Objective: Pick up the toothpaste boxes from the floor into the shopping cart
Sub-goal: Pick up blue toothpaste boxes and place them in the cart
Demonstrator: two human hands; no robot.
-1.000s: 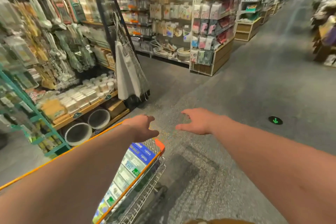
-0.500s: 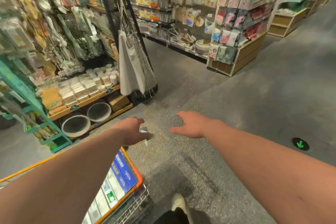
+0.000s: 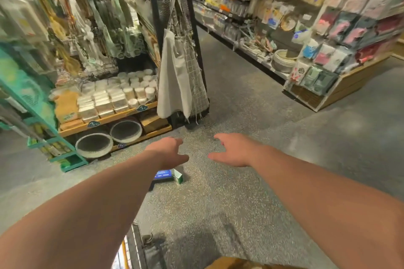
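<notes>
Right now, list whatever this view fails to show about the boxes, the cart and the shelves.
Toothpaste boxes: head view; the left forearm covers their near part, so their number is unclear, and the print is too small to read.
Shopping cart: head view; only a wire corner shows, the same forearm and the bottom edge hide its contents.
Shelf goods: head view; blurred, labels unreadable.
</notes>
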